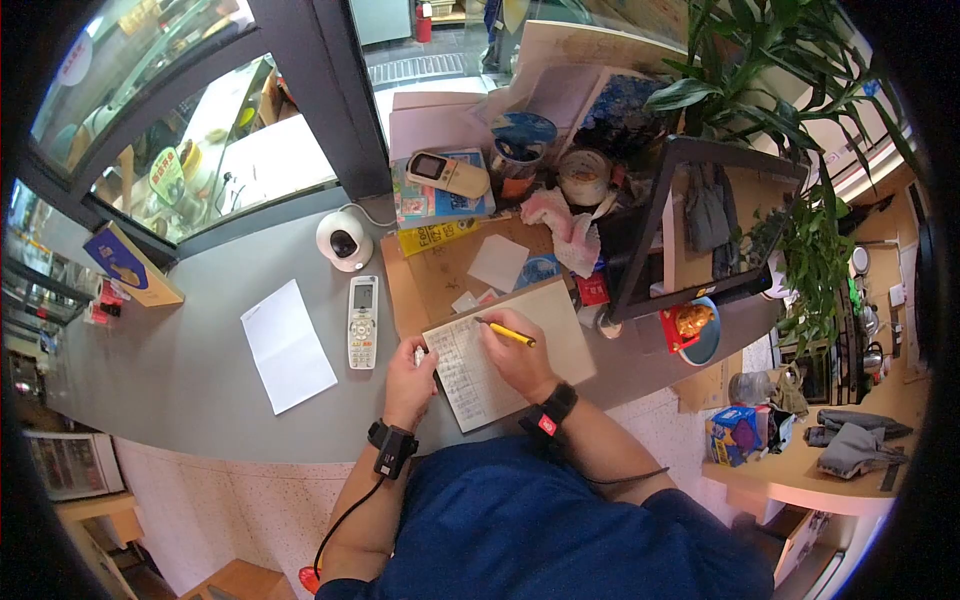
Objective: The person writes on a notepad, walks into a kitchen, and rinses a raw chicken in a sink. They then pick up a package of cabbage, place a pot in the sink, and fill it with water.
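My right hand [517,358] is closed around a yellow pen [512,333], its dark tip toward the page of an open notebook [470,385]. Rows of handwriting cover part of that gridded page, while the opposite page looks plain. At the notebook's left edge, my left hand [408,387] is curled with a small white object [420,355] at its fingers, too small to name. Left of this hand lies a cordless phone [363,322], and beyond it a creased sheet of white paper [288,347]. Both wrists wear black straps with small devices.
A white camera [343,241] stands by the window frame. Behind the notebook are a cardboard piece [415,280], a second handset [447,175], a tape roll [584,177] and crumpled tissue [565,230]. A dark-framed monitor [640,235] and plants [760,90] stand right.
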Demonstrator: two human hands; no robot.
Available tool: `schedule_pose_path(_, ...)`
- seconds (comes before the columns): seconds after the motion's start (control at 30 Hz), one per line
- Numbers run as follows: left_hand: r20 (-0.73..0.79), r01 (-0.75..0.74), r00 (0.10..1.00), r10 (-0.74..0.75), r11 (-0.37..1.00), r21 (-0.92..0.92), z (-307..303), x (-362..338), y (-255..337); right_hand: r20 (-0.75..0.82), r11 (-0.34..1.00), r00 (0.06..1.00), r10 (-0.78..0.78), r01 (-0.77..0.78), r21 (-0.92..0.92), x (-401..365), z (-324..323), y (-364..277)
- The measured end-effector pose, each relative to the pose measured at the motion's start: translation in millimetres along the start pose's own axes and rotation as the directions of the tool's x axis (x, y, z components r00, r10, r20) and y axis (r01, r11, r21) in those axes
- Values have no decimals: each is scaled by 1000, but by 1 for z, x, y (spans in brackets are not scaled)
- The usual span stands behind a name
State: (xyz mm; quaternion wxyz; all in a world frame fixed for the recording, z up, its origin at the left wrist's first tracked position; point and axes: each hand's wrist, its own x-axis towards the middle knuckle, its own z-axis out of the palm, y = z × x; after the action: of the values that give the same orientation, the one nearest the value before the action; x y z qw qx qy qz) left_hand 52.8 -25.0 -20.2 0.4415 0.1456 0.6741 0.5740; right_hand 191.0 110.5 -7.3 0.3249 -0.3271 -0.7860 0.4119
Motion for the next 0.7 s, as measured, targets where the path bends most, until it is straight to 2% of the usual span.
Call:
schedule_pose_path(0.07,-4,-2,1000,2,1000,21,0,-1,2,-20,999,999,29,-28,44,-1,1,0)
schedule_pose_path(0.33,-9,-6,1000,6,999,49,-1,-1,1,-1,998,1000,-26,26,-52,0,-1,-1)
schedule_pose_path(0.43,-16,5,1000,-4,998,62,0,-3,8,-28,1000,1000,2,-1,8,1,-1,-4)
schedule_pose_path(0.53,-22,17,1000,-15,997,75,0,-3,5,-11,998,1000,-21,20,-60,1,-1,-3)
schedule_pose_path(0.7,-13,9,1000,-8,998,56,-1,-2,3,-8,1000,1000,-12,12,-28,1,-3,-5)
